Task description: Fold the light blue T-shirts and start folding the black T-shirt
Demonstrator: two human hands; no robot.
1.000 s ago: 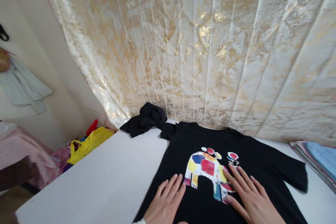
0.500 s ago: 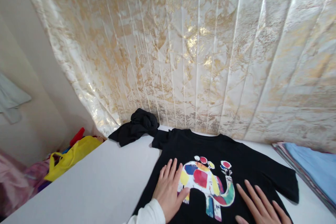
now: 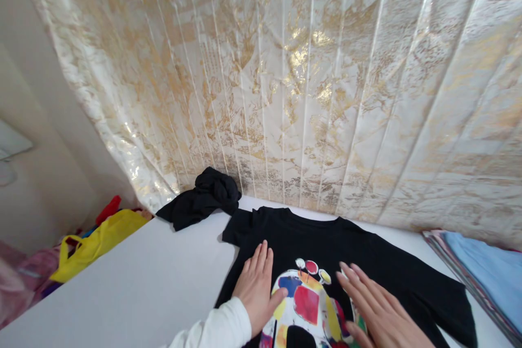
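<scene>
A black T-shirt (image 3: 310,239) lies spread on the white table, neckline toward the wall. On its chest is a colourful elephant print (image 3: 305,304), partly covered on the right side. My left hand (image 3: 256,288) rests flat on the shirt at the print's left edge, fingers stretched out and holding nothing. Over the print's right part is my right hand (image 3: 375,304), its fingers extended and nothing in them; whether it touches the cloth I cannot tell. The shirt's lower part runs out of the frame.
A crumpled black garment (image 3: 204,198) sits at the table's back left. Folded clothes, a light blue one on top (image 3: 485,261), are stacked at the right. Beyond the left edge of the white table (image 3: 134,283) lie a yellow cloth (image 3: 101,242) and other garments. A gold-patterned curtain (image 3: 261,81) hangs behind.
My right hand has moved left and up across the shirt, now covering part of the print. My left hand stays on the shirt's left side, slightly higher. The view has shifted a little.
</scene>
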